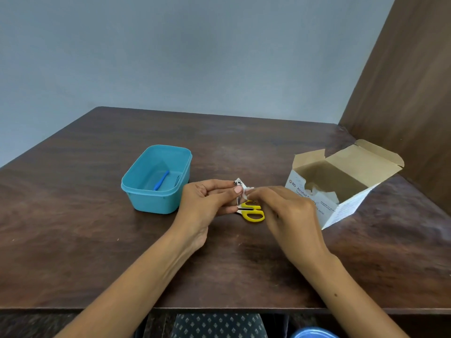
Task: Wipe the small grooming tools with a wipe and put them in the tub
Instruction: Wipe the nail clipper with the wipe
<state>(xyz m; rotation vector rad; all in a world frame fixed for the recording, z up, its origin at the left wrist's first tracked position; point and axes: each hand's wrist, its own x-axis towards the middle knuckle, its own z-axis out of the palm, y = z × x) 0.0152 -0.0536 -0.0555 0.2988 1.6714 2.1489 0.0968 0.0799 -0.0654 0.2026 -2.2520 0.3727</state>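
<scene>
A small metal nail clipper is held up over the middle of the table, just beside the right side of the tub. The left hand grips it, thumb on the near side and curled fingers behind, with only the clipper's shiny tip showing above the thumbnail. The right hand meets it from the right, its fingertips bunched and pinching a small white wipe against the clipper; most of the wipe is hidden by the fingers.

Directly below the two hands, a pair of yellow-handled scissors lies flat on the table, its blades mostly hidden under the left hand.

The blue tub stands open to the left of the hands, toward the left half of the table. Inside it a thin blue tool lies slanted on the bottom; a second pale item near the tub's right wall is too faint to make out.

Toward the right edge of the table sits an open cardboard box of alcohol swabs, flaps raised, with white packets showing at its mouth.
</scene>
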